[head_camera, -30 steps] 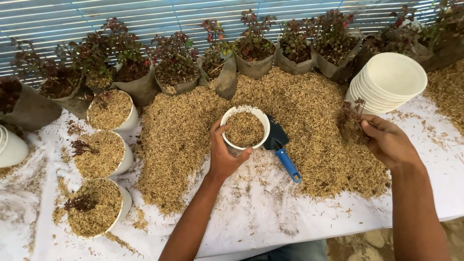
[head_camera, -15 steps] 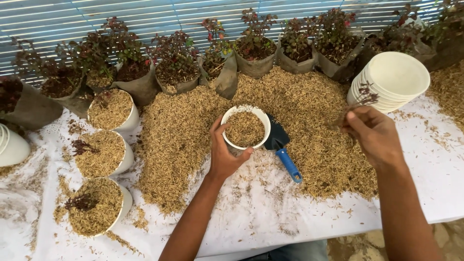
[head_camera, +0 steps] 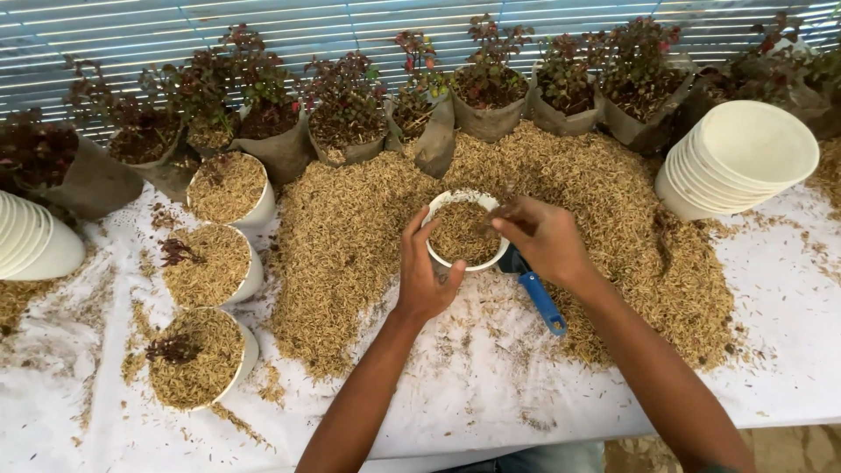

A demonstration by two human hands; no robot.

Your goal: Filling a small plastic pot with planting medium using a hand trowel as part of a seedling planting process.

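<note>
My left hand [head_camera: 423, 273] grips the near rim of a white pot [head_camera: 464, 229] filled with rice husks, standing on the husk pile [head_camera: 604, 210]. My right hand [head_camera: 543, 238] hovers over the pot's right side, fingers pinched on a small dark seedling stem at the husk surface. A blue-handled scoop [head_camera: 540, 298] lies just under my right wrist, its blade hidden by the hand.
Three filled white pots [head_camera: 226, 188] [head_camera: 210, 264] [head_camera: 194, 357] stand at left on the white sheet [head_camera: 491, 385]. Stacks of white pots lie at far right [head_camera: 745, 158] and far left [head_camera: 35, 241]. Bagged red-leaved plants [head_camera: 350, 123] line the back.
My right hand moved left from the stack of pots at the right side to above the held pot, carrying a small seedling. My left hand stayed on the pot.
</note>
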